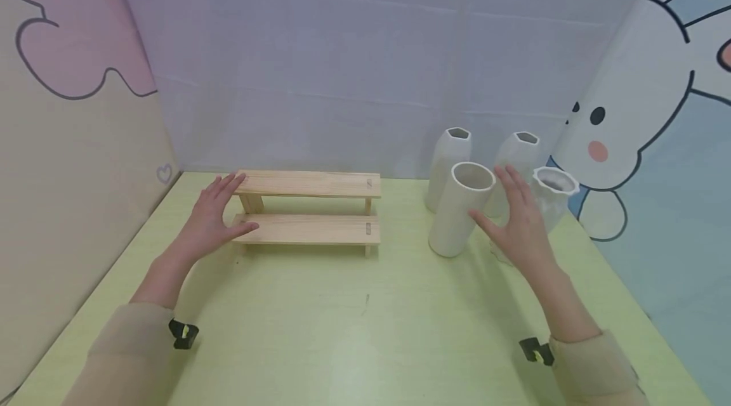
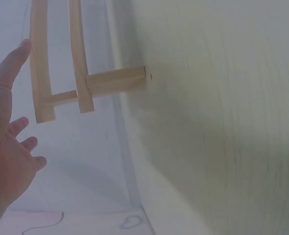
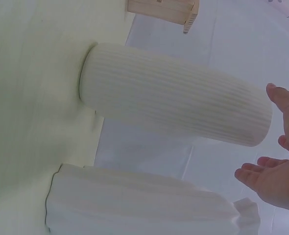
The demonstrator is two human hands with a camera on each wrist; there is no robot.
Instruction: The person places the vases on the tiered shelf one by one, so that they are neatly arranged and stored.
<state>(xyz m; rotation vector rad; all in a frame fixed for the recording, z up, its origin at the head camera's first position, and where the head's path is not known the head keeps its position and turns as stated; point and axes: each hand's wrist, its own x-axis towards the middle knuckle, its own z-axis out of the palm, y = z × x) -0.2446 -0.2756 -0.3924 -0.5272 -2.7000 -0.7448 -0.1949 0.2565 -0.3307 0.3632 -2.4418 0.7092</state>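
A two-tier wooden stand [image 1: 308, 229] sits toward the back left of the table. My left hand [image 1: 208, 222] is at its left end, fingers and thumb extended and holding nothing; the left wrist view shows the stand's end [image 2: 83, 90] beside the thumb. On the right, a white ribbed cylindrical vase [image 1: 454, 222] stands upright. My right hand [image 1: 521, 231] is spread beside its rim, thumb toward the ribbed vase [image 3: 174, 95]. A white wavy-rimmed vase [image 1: 562, 200] is partly hidden behind that hand.
Two white vases with angular mouths, one left [image 1: 448, 165] and one right [image 1: 516, 155], stand behind the ribbed one. A pale curtain [image 1: 354, 76] hangs along the table's back edge, with cartoon-printed sheets [image 1: 639, 108] at both sides. The light wood-grain table [image 1: 320, 323] extends toward me.
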